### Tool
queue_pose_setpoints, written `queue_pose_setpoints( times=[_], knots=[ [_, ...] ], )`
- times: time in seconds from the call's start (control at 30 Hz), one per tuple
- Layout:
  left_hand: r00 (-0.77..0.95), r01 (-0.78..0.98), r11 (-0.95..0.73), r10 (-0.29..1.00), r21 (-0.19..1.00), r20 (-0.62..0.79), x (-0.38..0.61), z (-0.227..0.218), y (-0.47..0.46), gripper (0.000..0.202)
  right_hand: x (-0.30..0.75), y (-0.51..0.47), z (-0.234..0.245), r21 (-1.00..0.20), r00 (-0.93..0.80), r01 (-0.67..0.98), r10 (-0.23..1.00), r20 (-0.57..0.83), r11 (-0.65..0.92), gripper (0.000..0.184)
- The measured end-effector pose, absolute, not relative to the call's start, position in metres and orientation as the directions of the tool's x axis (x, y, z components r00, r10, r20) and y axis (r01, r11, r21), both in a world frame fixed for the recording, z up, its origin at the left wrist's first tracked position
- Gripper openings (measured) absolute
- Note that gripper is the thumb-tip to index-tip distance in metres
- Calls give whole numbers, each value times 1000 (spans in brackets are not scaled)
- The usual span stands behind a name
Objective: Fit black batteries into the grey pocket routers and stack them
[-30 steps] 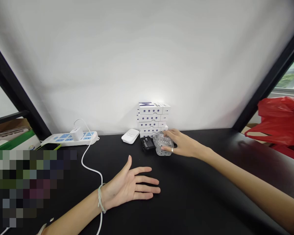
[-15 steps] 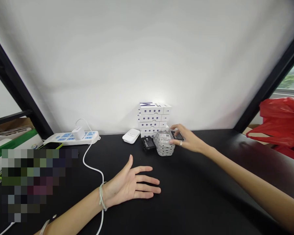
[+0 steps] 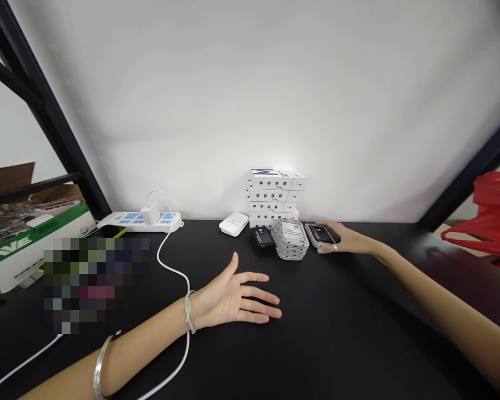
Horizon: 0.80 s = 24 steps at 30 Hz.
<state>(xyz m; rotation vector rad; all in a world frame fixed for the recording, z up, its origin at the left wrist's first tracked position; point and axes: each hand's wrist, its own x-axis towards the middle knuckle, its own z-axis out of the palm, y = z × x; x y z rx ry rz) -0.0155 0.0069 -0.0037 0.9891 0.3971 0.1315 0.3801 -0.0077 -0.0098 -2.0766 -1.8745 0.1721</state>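
My right hand [image 3: 340, 239] grips a small white device [image 3: 309, 236] by its opposite edges, thumb at the near side and fingers at the far side. A black battery [image 3: 320, 234] shows in the device's upturned face. Just left of it stands a stack of similar translucent-cased devices [image 3: 291, 239], the top one bearing a printed label. Black batteries [image 3: 261, 237] marked 3000 lie against the stack's left side. My left hand [image 3: 237, 297] is open over the black table, fingers spread, thumb up, holding nothing.
Behind the devices rise stacked white boxes [image 3: 275, 197]. A closed white device [image 3: 234, 224] lies to their left. Farther left are a power strip [image 3: 123, 221] with a charger [image 3: 150, 213], a white cable [image 3: 173, 270] passing my left wrist, and a green-white carton [image 3: 25, 250]. A red bag [image 3: 494, 211] hangs right.
My right hand has moved right, away from the stack, and the battery-fitted device now sits farther from it. My left hand stays open. The whole view has shifted slightly.
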Motion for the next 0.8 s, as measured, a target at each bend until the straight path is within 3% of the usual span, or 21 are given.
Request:
queue_pose_setpoints(
  times=[0.1,0.2,0.27,0.33,0.43,0.57,0.8],
  knots=[
    [921,70,541,287,838,-263,-16,-5,7,75,383,-14,-6,-330,168,939,968,188,-98,98],
    [920,70,532,293,844,-261,-16,-6,7,76,372,-21,13,-389,274,916,866,418,-102,98],
    [917,67,526,302,848,-260,-16,-6,7,76,349,-29,31,-400,261,917,756,600,0,96],
    [914,64,526,311,848,-262,-15,-5,6,74,310,-38,45,-326,88,926,733,674,188,91],
    [907,39,526,338,850,-250,-14,-3,2,70,236,-48,49,-245,-185,885,781,597,397,89],
    [877,-57,535,430,843,-214,-14,-2,-3,65,167,-43,28,-295,-385,798,822,419,525,88],
    [849,-67,521,477,851,-225,-12,-6,0,62,169,-26,12,-492,-405,739,887,221,460,85]
  ],
)
